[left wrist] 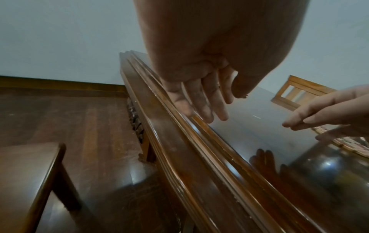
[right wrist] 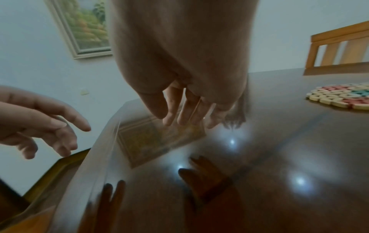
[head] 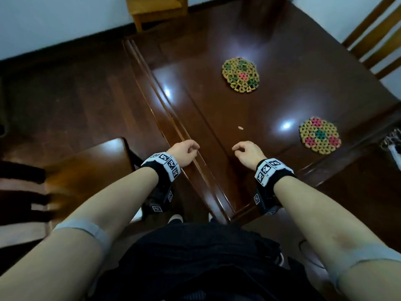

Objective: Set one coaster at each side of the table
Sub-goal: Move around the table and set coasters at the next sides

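Both bare forearms reach out from the bottom of the head view, each with a black wrist band that has white squares on it. At their ends, the left hand (head: pixel 183 149) hangs over the ridged edge of the shiny dark brown wooden tabletop (head: pixel 195 109), and the right hand (head: pixel 247 152) hangs a little way in over the wood. Neither grip holds anything. The fingers (left wrist: pixel 199 100) of the left hand hang down loose and a bit bent, and so do the fingers (right wrist: pixel 187 110) of the right hand. The 2 hands are near each other but do not touch.

Only 2 coasters show. One round woven coaster with yellow, green and pink bits (head: pixel 240 74) lies flat far out on the tabletop, past both hands. A second round woven coaster with yellow, pink and a green middle (head: pixel 319 135) lies flat near the right edge, off to the right of the right hand. They are well apart from each other. A tiny pale speck (head: pixel 240 127) sits on the wood between the hands and the far coaster.

So it looks like 2 sides may have their coaster now. The side with the ridged edge, just under the left hand, has none. No spare coaster shows on the tabletop or in a hand, so where the next one comes from cannot be told. A light wooden chair (head: pixel 375 33) stands at the far right corner, and a dark wooden seat (head: pixel 86 170) stands at the left.
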`<state>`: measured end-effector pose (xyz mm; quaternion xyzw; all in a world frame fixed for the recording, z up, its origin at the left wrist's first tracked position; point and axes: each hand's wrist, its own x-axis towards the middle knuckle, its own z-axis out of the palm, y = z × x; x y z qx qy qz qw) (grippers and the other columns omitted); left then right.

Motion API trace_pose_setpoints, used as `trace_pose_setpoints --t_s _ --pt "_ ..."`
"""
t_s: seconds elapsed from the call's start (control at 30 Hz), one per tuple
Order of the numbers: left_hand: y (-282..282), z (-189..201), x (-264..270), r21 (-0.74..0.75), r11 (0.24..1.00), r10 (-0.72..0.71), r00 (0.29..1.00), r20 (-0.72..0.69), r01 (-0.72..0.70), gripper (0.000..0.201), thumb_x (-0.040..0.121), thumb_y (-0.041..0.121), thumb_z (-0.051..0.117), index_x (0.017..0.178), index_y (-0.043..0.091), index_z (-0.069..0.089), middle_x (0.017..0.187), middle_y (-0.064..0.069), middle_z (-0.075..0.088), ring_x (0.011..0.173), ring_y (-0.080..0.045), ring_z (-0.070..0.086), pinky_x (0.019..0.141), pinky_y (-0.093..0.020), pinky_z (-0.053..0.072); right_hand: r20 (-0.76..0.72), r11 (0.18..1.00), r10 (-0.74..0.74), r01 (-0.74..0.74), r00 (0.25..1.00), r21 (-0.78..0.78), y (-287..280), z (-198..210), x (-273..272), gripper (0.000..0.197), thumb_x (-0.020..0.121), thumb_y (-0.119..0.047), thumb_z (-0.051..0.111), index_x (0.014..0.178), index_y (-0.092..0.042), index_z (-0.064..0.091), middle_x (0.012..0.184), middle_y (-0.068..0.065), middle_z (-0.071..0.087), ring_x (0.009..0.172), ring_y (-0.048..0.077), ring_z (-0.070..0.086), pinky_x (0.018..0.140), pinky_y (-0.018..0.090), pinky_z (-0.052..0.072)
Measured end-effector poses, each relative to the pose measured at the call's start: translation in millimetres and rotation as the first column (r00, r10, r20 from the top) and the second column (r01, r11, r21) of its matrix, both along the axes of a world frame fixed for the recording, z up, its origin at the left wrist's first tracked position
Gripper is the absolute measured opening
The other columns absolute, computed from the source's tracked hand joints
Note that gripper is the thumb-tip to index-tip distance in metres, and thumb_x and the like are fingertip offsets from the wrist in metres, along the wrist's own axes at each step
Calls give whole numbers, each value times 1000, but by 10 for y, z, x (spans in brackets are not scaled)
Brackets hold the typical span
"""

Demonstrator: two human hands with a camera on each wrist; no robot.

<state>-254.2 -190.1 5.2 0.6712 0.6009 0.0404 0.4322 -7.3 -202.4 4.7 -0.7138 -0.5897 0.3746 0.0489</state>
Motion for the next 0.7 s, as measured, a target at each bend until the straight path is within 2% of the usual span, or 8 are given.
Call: trace_pose_setpoints --t_s 0.2,0.3,0.37,0.47,0.53,0.7 --pt "221 43 -68 10 989 -145 988 -45 145 27 95 25 44 119 25 57 110 3 68 95 -15 66 85 -33 55 -16 989 -146 146 989 2 -197 49 -97 18 86 -20 53 91 -33 63 126 3 60 121 22 52 105 35 40" --pt "400 67 66 37 983 -177 982 -62 180 26 94 24 44 117 25 57 107 4 67 83 -14 66 74 -31 56 -37 975 -222 223 974 -3 -186 107 3 20 87 -17 53 99 -26 67 126 3 60 120 22 54 103 31 40" --pt "513 77 193 39 986 -158 986 -59 161 26 93 23 47 115 24 59 107 2 68 82 -15 65 74 -30 54 -60 966 -257 257 965 -2 -167 142 88 24 87 -17 53 105 -23 68 126 3 61 120 20 54 103 30 39" --pt "720 67 453 63 986 -152 987 -55 155 25 91 22 51 114 22 61 101 2 67 90 -17 62 77 -26 46 -127 952 -303 307 945 16 -95 139 246 26 88 -15 53 110 -19 66 124 4 63 120 19 56 106 31 40" --pt "852 92 579 86 982 -162 985 -63 167 26 91 23 52 115 20 61 98 4 63 89 -14 59 76 -25 43 -163 935 -349 355 923 9 -47 141 324 27 88 -15 54 112 -18 64 122 5 64 117 20 57 106 34 41" --pt "1319 78 761 98 979 -173 983 -61 178 32 89 25 58 119 16 58 107 -1 65 100 -21 63 81 -25 45 -248 874 -479 484 842 -42 229 145 455 29 88 -16 54 116 -18 61 109 -1 61 108 17 58 102 32 43"
